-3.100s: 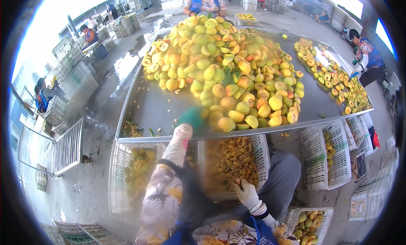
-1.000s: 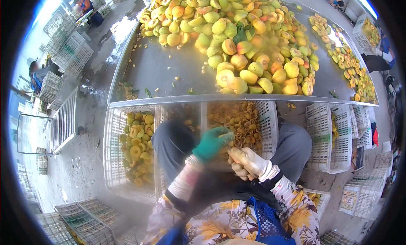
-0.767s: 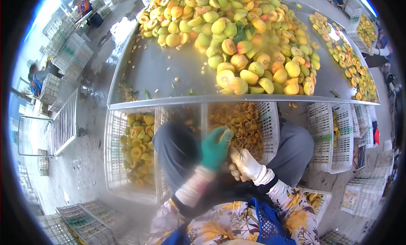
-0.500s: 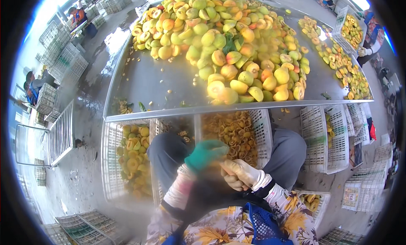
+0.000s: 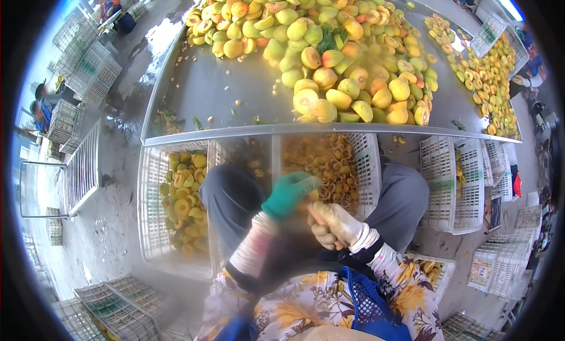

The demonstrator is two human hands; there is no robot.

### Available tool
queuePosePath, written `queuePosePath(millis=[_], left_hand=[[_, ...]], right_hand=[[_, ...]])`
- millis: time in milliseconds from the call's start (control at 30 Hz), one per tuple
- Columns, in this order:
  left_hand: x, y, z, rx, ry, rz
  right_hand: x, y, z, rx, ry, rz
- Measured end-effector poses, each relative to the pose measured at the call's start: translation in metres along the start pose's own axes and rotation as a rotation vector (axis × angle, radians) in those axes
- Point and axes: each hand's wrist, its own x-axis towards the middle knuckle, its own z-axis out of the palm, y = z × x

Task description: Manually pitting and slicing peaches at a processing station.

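My left hand (image 5: 290,195), in a green glove, has its fingers curled round a yellow piece of peach (image 5: 313,195), mostly hidden. Close beside it, my right hand (image 5: 342,226) in a whitish glove is closed on a slim tool with a light brown handle (image 5: 319,213). The tool's working end is at the fruit and too blurred to make out. Both hands are over my lap, above a white crate (image 5: 366,164) of curled peach scraps (image 5: 329,164). Ahead, a large heap of halved peaches (image 5: 335,64) covers much of a metal table (image 5: 206,100).
A white crate (image 5: 152,205) of peach halves stands left of my knees. More white crates (image 5: 438,188) stand at the right. At the table's far right, a person (image 5: 532,70) tips a crate (image 5: 489,35) of peaches. A metal trolley (image 5: 82,170) is at the left.
The table appears higher in view. My hands remain together, with the yellow piece now showing between them. At the far right, the crate has tipped over and its peaches spill onto the table.
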Motion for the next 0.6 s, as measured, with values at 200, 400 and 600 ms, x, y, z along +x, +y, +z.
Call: queuePosePath(millis=[200, 400, 600], left_hand=[[0.011, -0.020, 0.008, 0.139, 0.202, 0.157], [0.024, -0.020, -0.018, 0.056, -0.232, -0.011], [0.016, -0.032, 0.010, -0.404, 0.172, 0.330]], right_hand=[[0.016, 0.009, 0.009, 0.065, 0.036, -0.026], [0.017, 0.012, -0.011, 0.142, -0.108, 0.076], [0.043, 0.035, -0.007, 0.820, -0.582, -0.158]])
